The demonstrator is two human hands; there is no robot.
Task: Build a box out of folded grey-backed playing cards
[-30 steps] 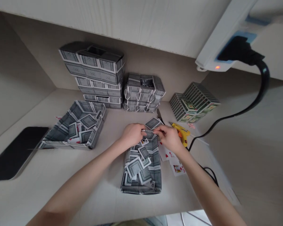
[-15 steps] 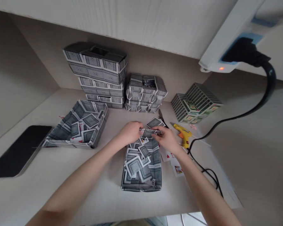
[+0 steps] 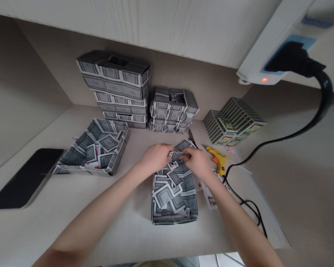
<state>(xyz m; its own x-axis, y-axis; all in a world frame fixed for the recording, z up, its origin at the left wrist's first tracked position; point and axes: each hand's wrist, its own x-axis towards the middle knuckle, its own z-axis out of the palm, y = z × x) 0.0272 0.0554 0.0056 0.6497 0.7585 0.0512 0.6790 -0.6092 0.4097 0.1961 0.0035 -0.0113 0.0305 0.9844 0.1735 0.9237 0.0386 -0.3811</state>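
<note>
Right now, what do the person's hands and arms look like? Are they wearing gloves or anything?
No gloves! The left hand and right hand are bare, and I can see no rings. The left forearm and right forearm are bare too: no sleeve, watch or bracelet shows.

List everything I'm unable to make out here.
Head view:
- Far end of the card box: partly covered by the left hand and right hand.
- Loose cards: partly behind the right forearm.
- Power strip: cut off by the top edge.
- Pictures on the green-striped stack: too small.
</note>
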